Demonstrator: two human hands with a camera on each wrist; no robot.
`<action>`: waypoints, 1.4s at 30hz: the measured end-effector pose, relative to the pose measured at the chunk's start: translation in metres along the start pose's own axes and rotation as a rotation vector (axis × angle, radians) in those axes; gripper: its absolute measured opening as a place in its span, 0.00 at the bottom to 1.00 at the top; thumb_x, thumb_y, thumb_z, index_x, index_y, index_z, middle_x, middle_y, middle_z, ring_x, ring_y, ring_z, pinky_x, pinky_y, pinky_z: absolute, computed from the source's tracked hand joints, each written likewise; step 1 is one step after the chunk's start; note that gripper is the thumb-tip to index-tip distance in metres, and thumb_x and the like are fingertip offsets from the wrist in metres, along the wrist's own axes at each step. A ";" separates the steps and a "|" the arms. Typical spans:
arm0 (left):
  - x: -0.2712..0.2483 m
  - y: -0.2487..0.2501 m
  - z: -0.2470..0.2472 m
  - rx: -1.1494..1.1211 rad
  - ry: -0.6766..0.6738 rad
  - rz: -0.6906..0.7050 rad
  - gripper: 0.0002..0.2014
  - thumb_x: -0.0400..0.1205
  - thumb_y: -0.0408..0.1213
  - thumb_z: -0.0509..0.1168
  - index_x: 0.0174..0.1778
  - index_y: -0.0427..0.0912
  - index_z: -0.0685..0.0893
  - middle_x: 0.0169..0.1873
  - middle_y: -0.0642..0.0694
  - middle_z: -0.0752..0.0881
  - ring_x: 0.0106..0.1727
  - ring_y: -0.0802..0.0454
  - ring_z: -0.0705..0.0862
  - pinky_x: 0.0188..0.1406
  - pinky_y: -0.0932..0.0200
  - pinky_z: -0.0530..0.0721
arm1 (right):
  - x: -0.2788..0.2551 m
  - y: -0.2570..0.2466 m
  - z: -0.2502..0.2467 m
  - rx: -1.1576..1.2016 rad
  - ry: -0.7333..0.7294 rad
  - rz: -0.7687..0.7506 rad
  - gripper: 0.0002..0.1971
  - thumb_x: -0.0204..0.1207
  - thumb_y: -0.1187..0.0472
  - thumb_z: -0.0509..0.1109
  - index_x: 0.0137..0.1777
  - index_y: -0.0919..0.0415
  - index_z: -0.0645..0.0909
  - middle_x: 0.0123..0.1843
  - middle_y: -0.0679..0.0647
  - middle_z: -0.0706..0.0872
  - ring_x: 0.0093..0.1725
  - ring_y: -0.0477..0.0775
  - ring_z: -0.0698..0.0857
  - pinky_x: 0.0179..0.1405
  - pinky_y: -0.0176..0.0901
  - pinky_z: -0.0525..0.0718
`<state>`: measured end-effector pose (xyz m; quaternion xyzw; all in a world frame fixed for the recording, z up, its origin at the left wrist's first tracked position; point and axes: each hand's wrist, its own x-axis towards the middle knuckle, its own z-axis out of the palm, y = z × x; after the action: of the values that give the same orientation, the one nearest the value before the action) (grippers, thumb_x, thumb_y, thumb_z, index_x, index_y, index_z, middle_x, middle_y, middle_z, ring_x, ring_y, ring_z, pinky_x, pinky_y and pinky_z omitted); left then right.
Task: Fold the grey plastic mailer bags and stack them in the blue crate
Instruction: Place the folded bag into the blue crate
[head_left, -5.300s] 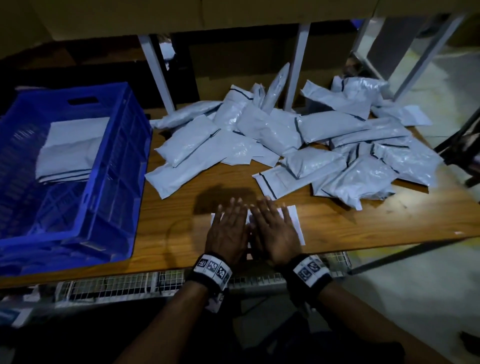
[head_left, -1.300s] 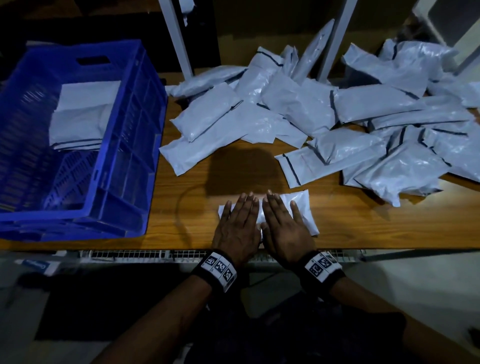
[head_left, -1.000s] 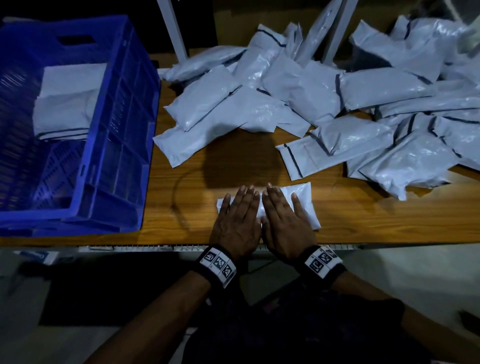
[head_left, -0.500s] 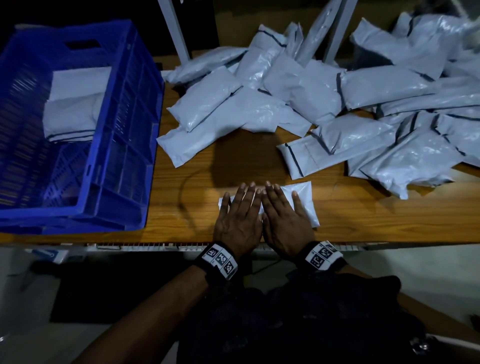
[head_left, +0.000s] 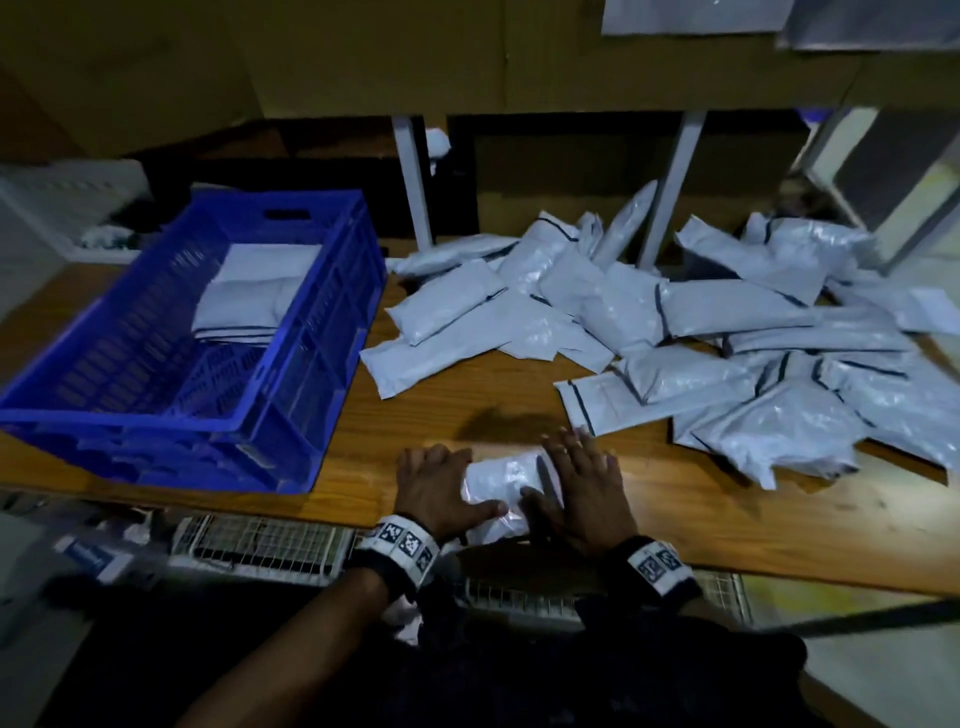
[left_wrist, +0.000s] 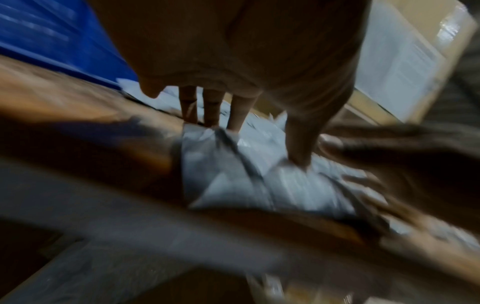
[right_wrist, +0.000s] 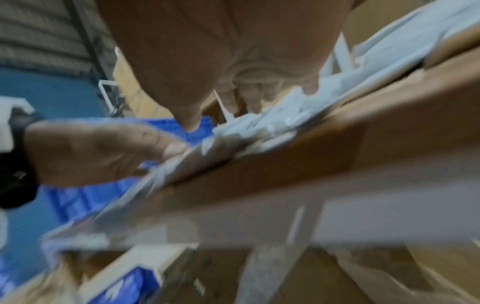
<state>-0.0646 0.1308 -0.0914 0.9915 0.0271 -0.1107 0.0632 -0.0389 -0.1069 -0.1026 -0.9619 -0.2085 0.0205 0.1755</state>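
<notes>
A folded grey mailer (head_left: 501, 480) lies near the table's front edge, its near side hanging slightly over. My left hand (head_left: 434, 483) rests at its left end and my right hand (head_left: 584, 483) at its right end, both thumbs lying across the plastic. In the blurred left wrist view my straight fingers (left_wrist: 211, 111) touch down at the mailer's (left_wrist: 233, 176) far edge. The right wrist view shows the mailer (right_wrist: 259, 127) and the left hand (right_wrist: 91, 152). The blue crate (head_left: 311, 364) at left holds a small stack of folded mailers (head_left: 249, 296).
A loose pile of several unfolded grey mailers (head_left: 701, 322) covers the back and right of the wooden table (head_left: 467, 400). Grey shelf legs (head_left: 413, 182) rise behind the pile. A wire rack (head_left: 270, 545) runs under the table's front edge.
My hands, pressed side by side on the folded mailer, have slid apart to its two ends, uncovering its middle. The mailer sits nearer the front edge. The head view has tilted up.
</notes>
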 end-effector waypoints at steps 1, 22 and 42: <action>0.000 -0.001 -0.006 -0.033 -0.049 -0.033 0.58 0.55 0.90 0.51 0.78 0.60 0.74 0.68 0.47 0.78 0.70 0.36 0.71 0.76 0.39 0.64 | 0.001 0.002 -0.004 0.004 -0.007 0.028 0.45 0.77 0.24 0.51 0.86 0.53 0.67 0.88 0.57 0.67 0.89 0.64 0.59 0.81 0.75 0.63; -0.104 -0.164 -0.199 -1.277 0.474 -0.308 0.31 0.68 0.28 0.84 0.66 0.44 0.85 0.26 0.50 0.84 0.31 0.53 0.86 0.32 0.54 0.85 | 0.082 -0.120 -0.111 1.350 -0.240 0.192 0.21 0.72 0.63 0.84 0.63 0.66 0.85 0.45 0.59 0.93 0.37 0.54 0.88 0.35 0.44 0.88; 0.077 -0.438 -0.350 -1.058 0.495 -0.251 0.16 0.72 0.19 0.79 0.41 0.45 0.87 0.49 0.32 0.91 0.46 0.41 0.91 0.57 0.41 0.91 | 0.309 -0.381 -0.104 1.209 0.187 0.420 0.08 0.75 0.76 0.78 0.49 0.68 0.84 0.52 0.70 0.90 0.42 0.61 0.91 0.40 0.53 0.94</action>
<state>0.0561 0.6138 0.1784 0.8110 0.2096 0.1457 0.5265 0.1044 0.3093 0.1368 -0.7116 0.0487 0.0845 0.6958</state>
